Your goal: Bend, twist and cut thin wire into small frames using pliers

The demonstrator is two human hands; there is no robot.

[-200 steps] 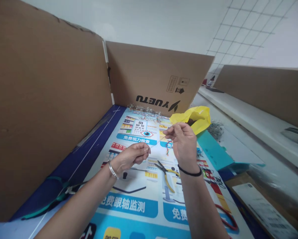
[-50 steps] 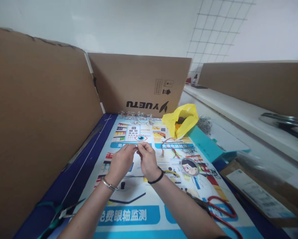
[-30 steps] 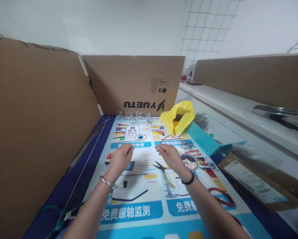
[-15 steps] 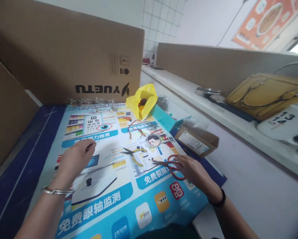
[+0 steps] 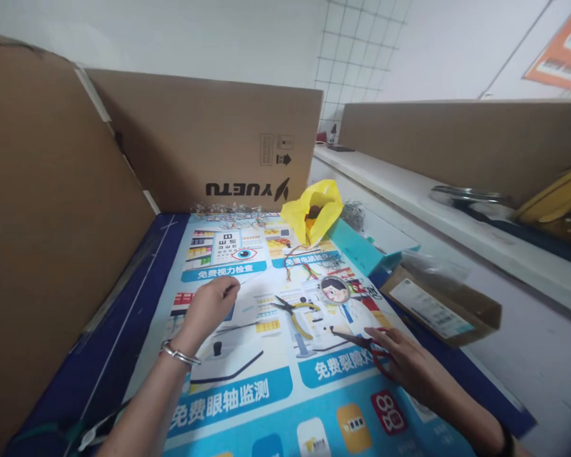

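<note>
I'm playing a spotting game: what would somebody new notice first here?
Probably the bright yellow bag, gaping open at the far right of the printed sheet. Next might come the red-handled scissors, with the right hand at their handles, and the yellow-handled pliers, lying on the sheet left of the scissors.

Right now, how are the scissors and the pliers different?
The scissors have red handles, but the pliers have yellow ones. The right hand is on the scissors' handles, while no hand touches the pliers, which lie on the printed sheet. Both have dark, pointed ends.
</note>
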